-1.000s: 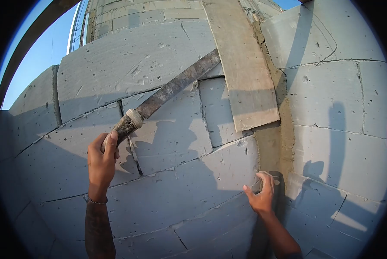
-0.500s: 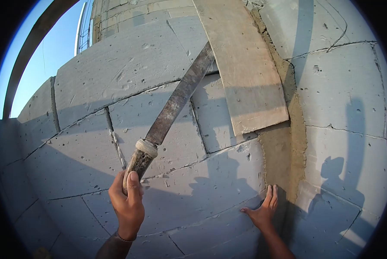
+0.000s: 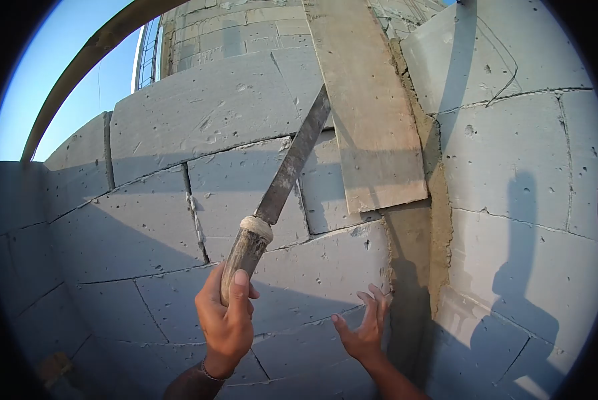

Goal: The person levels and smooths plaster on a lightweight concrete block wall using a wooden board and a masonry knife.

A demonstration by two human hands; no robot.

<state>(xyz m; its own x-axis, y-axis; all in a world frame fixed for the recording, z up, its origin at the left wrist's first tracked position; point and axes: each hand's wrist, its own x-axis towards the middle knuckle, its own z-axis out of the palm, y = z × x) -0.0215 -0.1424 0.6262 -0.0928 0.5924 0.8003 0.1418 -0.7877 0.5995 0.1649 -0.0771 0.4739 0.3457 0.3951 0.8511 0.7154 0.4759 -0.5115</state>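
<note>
My left hand (image 3: 229, 320) is wrapped round the wooden handle (image 3: 242, 257) of a machete (image 3: 292, 160), with a pale band where handle meets blade. The dark, worn blade slants up and right, its far end at the left edge of a long wooden board (image 3: 379, 133). This board lies upright over the strip of mortar where two walls of grey blocks (image 3: 299, 287) meet. Below the board a smooth grey-brown mortar strip (image 3: 409, 280) shows. My right hand (image 3: 365, 333) holds nothing; its fingers are spread in front of the blocks, just left of that strip.
A rough mortar edge (image 3: 440, 233) runs down the corner beside the right block wall (image 3: 512, 153). A thin wire (image 3: 512, 67) hangs on that wall. At the upper left a dark curved beam (image 3: 79, 63) crosses the sky, near steel rebar (image 3: 150, 53).
My right hand has come away from the mortar strip and shifted left, fingers more curled. The machete in my left hand stands a little steeper and further right. The view has shifted slightly.
</note>
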